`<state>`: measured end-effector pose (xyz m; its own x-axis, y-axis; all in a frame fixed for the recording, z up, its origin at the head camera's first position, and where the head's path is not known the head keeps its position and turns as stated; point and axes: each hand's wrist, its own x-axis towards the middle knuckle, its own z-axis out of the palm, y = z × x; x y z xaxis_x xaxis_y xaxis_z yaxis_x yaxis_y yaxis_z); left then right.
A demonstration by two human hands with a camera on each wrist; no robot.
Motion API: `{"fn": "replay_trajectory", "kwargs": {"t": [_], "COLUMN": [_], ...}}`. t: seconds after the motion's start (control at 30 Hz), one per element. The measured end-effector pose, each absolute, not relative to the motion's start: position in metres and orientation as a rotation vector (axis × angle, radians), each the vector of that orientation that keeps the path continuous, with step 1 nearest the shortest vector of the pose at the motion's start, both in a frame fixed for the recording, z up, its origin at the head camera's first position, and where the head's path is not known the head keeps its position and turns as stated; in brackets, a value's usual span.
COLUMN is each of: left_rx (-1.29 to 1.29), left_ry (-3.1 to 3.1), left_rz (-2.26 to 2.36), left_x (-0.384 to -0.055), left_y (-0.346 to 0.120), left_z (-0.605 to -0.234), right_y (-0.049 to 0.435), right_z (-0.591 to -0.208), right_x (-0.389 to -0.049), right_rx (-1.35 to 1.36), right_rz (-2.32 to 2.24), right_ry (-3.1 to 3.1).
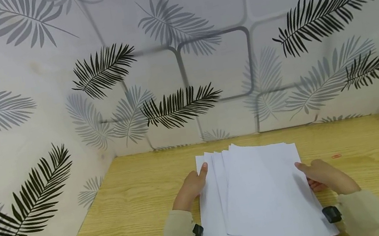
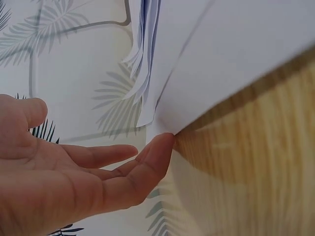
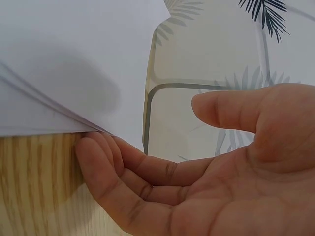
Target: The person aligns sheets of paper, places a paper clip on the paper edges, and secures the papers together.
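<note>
A loose stack of white paper sheets [image 1: 266, 193] lies on the wooden table, its sheets fanned unevenly toward the left. At the stack's left edge is my left hand [image 1: 193, 186]; in the left wrist view its fingertips [image 2: 165, 145] touch the paper's edge while the thumb stands apart. My right hand [image 1: 325, 174] is at the opposite edge. The right wrist view shows its slightly bent fingers [image 3: 101, 160] against the sheets' edge and lower corner, thumb raised away from the paper. Neither thumb presses on the sheets in the wrist views.
A small red paper clip [image 1: 337, 156] lies on the table [image 1: 137, 210] to the right of the stack. Behind and to the left rises a wall [image 1: 218, 67] with a leaf pattern. Dark wrist cameras [image 1: 331, 214] sit close to the paper's sides.
</note>
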<state>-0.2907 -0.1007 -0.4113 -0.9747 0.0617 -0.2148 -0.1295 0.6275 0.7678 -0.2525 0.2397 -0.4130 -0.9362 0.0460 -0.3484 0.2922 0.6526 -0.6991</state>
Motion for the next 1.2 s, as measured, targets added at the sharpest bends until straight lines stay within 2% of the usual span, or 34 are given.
{"fn": "replay_trajectory", "kwargs": {"t": [1.2], "left_rx": [0.078], "left_ry": [2.607], "left_rz": [1.315], "left_x": [-0.291], "left_y": [-0.090], "left_z": [-0.418], "right_y": [0.226], "right_z": [-0.412], "right_x": [-0.253], "right_rx": [0.188], "right_rz": [-1.161], "right_ry": [2.596]}}
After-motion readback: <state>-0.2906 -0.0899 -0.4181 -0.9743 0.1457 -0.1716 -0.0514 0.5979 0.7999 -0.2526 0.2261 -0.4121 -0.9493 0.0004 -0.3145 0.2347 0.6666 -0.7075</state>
